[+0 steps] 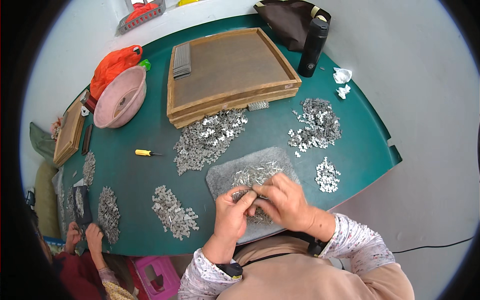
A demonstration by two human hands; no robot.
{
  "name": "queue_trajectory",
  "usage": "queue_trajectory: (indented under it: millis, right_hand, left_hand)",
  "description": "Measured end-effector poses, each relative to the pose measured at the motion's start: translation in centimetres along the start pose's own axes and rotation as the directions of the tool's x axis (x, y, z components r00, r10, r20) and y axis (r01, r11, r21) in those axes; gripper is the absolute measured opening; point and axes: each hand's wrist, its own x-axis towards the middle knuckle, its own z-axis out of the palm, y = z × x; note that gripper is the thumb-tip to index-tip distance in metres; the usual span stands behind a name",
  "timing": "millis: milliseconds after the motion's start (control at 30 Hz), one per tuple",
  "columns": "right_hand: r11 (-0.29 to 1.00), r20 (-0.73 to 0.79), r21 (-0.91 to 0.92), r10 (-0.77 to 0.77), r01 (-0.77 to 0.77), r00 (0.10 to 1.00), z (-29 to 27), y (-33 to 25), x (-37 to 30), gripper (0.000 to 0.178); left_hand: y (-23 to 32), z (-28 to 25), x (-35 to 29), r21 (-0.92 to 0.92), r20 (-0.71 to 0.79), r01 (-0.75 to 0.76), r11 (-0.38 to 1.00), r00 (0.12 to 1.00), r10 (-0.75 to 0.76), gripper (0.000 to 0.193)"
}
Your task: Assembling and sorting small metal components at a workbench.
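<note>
My left hand (231,216) and my right hand (286,202) meet over a grey felt pad (220,175) at the table's near edge. Thumbs and fingers of both are pinched together, tip to tip. Whatever small piece sits between them is too covered by the fingers to name. Under and behind the fingers a loose heap of thin shiny metal pins (257,173) lies on the pad. To the right of the pad is a small pile of silvery metal pieces (327,176); a bigger pile of such pieces (317,125) lies beyond it.
Stacked wooden trays (235,107) stand at the back, with a heap of grey metal pieces (207,140) before them. Further left are a yellow-handled screwdriver (144,152), another pile (174,212) and a pink basin (120,100). A black bottle (314,47) stands back right. A co-worker's hands (92,237) work at far left.
</note>
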Motion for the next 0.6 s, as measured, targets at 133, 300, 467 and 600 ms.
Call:
queue_trajectory:
  millis: [133,300,467,600]
  right_hand:
    - [0.998,0.005,-0.062,-0.010,0.011,1.000,0.1,-0.6,-0.6,0.038]
    - [0.989,0.011,0.069,0.132,-0.133,0.991,0.6,0.5,-1.4,0.036]
    - [0.978,-0.021,0.118,0.177,-0.173,0.984,0.6,0.1,-1.4,0.039]
    - [0.996,0.040,-0.062,0.063,-0.061,0.997,0.1,-0.1,-1.2,0.042]
  left_hand:
    - [-0.2,0.2,-0.2,0.094,-0.018,-0.047,0.994,0.999,0.049,0.010]
    - [-0.2,0.7,0.1,0.128,-0.036,-0.016,0.992,0.999,0.021,0.012]
    - [-0.3,0.6,0.3,0.126,-0.011,-0.062,0.990,0.998,0.064,0.013]
    - [-0.7,0.5,0.3,0.145,-0.026,-0.095,0.985,0.995,0.099,0.014]
